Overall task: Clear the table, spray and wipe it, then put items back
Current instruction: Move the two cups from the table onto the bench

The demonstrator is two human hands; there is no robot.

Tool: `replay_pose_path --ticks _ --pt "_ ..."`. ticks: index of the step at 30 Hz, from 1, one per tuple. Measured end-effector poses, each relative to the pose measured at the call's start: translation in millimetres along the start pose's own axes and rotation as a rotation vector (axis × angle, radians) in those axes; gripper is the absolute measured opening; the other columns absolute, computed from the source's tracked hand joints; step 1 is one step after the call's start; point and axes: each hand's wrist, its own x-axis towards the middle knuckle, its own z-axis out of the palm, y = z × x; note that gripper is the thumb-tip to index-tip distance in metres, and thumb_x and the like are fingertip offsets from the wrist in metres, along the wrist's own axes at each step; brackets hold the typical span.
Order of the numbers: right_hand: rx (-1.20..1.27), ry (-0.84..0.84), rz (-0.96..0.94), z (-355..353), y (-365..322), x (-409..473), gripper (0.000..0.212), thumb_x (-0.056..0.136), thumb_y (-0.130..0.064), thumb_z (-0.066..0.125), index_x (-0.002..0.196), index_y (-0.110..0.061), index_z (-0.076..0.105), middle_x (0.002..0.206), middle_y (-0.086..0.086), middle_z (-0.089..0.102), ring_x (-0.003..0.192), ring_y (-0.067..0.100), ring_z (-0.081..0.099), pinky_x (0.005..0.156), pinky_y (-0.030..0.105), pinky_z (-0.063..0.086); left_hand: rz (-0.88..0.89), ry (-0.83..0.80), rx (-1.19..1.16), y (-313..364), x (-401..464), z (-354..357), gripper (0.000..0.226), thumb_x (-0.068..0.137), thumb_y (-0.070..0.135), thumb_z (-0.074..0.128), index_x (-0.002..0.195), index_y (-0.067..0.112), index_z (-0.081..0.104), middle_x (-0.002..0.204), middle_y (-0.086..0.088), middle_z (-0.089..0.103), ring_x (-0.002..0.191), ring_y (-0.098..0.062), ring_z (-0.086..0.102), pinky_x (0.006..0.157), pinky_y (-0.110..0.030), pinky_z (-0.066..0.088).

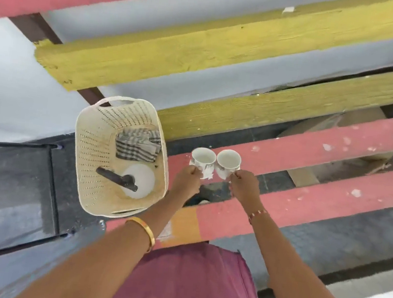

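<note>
each hand, left (188, 176) and right (244, 184), grasped a cup (202, 159) (228, 162) by its handle over the table (316, 150); likely clearing, next into the basket (94, 149).

Basket (80, 157) sat just left of my left hand (187, 179), blocking that side. Two cups (215, 161) stood touching, no gap between them. Pink slats (316, 150) ran clear to the right of my right hand (244, 184). Yellow slats (203, 56) beyond lay bare, open gaps between.
</note>
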Motion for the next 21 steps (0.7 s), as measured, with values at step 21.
replay_pose_path --ticks 21 --pt "-0.095 0.023 -0.037 36 42 35 0.026 0.097 -0.012 0.042 0.093 0.004 0.063 0.077 0.011 0.059 0.071 0.02 0.049 0.048 0.015 0.028 -0.307 -0.093 -0.191 -42 49 9 0.03 0.098 0.015 0.038 0.121 0.004 0.053 0.079 0.002 0.057 0.065 -0.011 0.051 0.064 -0.025 0.043"
